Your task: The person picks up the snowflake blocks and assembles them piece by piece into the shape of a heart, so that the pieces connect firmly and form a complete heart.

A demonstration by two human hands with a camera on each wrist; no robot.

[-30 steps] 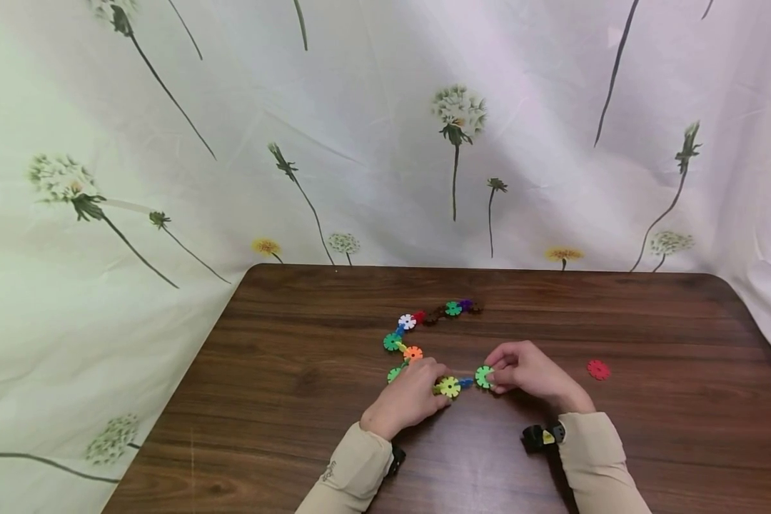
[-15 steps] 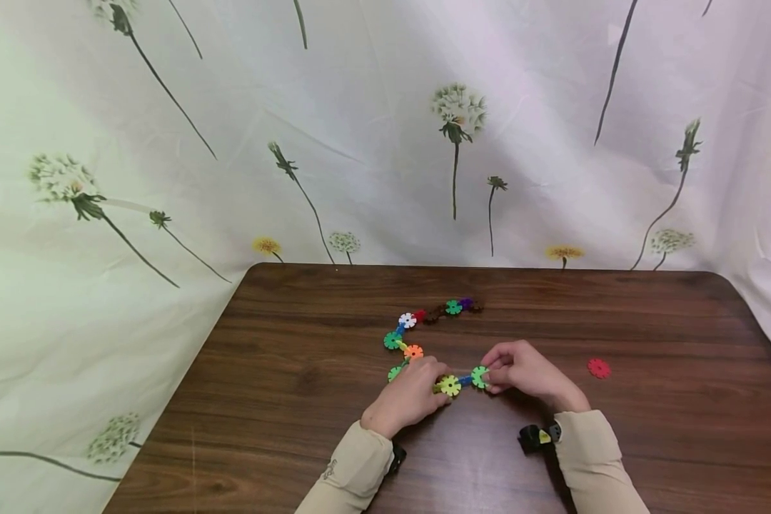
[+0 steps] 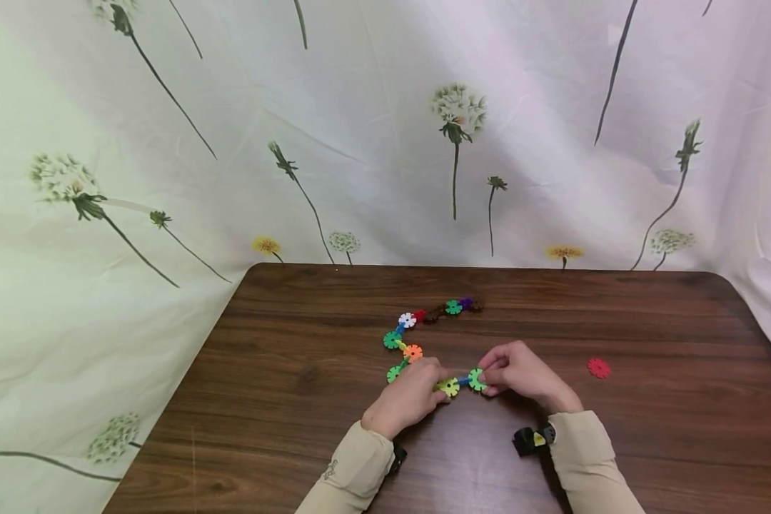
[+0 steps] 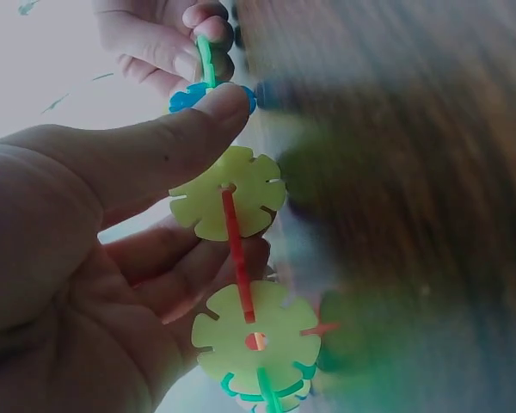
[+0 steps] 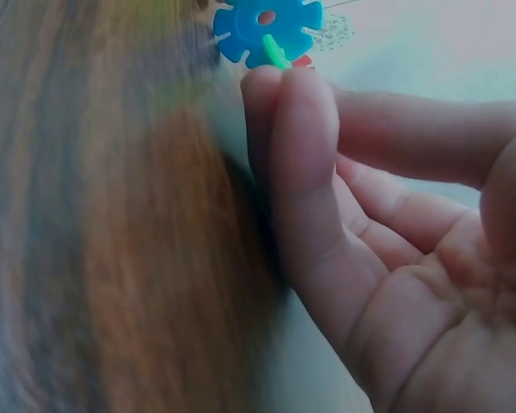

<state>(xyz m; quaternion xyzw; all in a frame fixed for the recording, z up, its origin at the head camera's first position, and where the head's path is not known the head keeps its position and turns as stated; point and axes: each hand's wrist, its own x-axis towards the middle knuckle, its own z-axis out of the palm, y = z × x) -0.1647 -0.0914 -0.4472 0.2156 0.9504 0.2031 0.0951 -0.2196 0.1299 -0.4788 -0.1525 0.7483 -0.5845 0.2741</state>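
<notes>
A chain of coloured snowflake discs (image 3: 413, 353) curves across the wooden table (image 3: 295, 371). My left hand (image 3: 438, 384) pinches its near end by the yellow disc (image 3: 448, 387). In the left wrist view the thumb (image 4: 155, 155) lies over that yellow disc (image 4: 228, 194), beside a red disc (image 4: 239, 258) standing on edge. My right hand (image 3: 485, 378) pinches a green disc (image 3: 475, 379) against the blue disc (image 3: 464, 381) at the chain's end. The right wrist view shows my fingertips (image 5: 292, 129) on the green disc (image 5: 275, 52), whose edge meets the blue disc (image 5: 271, 21).
One loose red disc (image 3: 598, 368) lies on the table to the right of my right hand. The chain's far end (image 3: 464, 305) reaches toward the back of the table. A dandelion-print cloth (image 3: 385, 143) hangs behind and to the left.
My right hand has moved slightly left, bringing the green disc closer to the blue disc. The left hand and the chain have stayed put.
</notes>
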